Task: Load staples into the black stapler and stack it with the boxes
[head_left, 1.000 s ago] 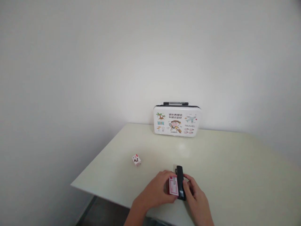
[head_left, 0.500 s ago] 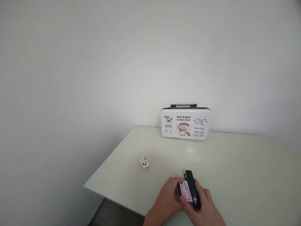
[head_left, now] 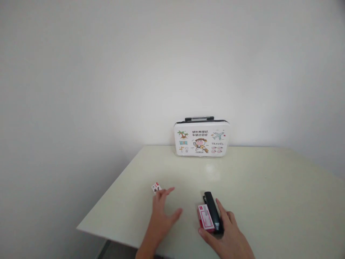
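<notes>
A black stapler (head_left: pixel 212 210) rests on the table, its far end pointing away from me. Pressed along its left side is a red-and-white box (head_left: pixel 206 217) with printed lettering. My right hand (head_left: pixel 228 230) curls round the near end of both, thumb at the box's lower corner and fingers along the stapler's right side. Farther left, my left hand (head_left: pixel 163 214) is empty, its fingers spread above the tabletop. A small white-and-red box (head_left: pixel 155 187) with a dark picture lies just beyond its fingertips, which partly cover it.
A white case (head_left: pixel 201 140) with cartoon prints and a black handle stands upright at the back, against the pale wall (head_left: pixel 172 64). The light-coloured table (head_left: pixel 115 205) has its left edge and front corner in view, with dark floor below.
My left hand has let go of the red-and-white box and moved left to the small box, fingers spreading. My right hand stays at the stapler. The view has shifted slightly right.
</notes>
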A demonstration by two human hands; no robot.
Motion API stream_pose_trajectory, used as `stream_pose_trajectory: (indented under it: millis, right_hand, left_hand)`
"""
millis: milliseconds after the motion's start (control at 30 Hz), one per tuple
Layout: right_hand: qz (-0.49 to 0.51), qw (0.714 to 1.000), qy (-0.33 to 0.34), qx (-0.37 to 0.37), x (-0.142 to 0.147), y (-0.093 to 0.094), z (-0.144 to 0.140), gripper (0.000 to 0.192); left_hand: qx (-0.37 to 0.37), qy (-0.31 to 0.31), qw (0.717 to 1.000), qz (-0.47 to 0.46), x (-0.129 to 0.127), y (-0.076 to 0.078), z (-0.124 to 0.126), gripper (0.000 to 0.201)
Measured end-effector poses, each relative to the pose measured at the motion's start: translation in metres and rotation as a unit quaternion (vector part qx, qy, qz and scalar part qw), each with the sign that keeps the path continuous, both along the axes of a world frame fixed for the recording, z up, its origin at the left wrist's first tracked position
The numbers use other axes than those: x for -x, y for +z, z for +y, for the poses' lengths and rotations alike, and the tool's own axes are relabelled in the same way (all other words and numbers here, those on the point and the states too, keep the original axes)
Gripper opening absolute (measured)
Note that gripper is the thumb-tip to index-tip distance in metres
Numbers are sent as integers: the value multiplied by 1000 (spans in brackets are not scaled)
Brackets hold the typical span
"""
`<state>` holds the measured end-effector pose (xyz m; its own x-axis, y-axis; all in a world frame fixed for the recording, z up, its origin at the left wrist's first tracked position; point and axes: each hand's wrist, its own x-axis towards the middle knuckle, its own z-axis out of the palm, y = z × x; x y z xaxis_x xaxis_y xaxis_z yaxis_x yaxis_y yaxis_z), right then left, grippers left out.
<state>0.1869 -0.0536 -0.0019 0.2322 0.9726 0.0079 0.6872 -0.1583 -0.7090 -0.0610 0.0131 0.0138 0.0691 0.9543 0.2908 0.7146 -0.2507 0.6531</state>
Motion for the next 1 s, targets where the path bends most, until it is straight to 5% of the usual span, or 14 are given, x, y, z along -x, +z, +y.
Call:
stream_pose_trajectory:
  millis: [100,200,533,800,1000]
  right_hand:
    - [16,999,33,-19,-9,-8,-4,93]
    - [20,996,80,-21,-16,-10,-2,86]
    - [-15,994,112,-12,-14,17,5,64]
    - [3,991,132,7,-5,20,7,72]
    - [54,985,162,8,-5,25,9,55]
  left_hand:
    - [39,160,985,44,40,4,27,53]
    - [78,196,975,64,39,3,48,56]
    - [98,-13,991,91,-84,8,29,45]
    - [125,-21,987,97,-96,14,2,59]
    - [123,-38,979,157,-98,15,-2,58]
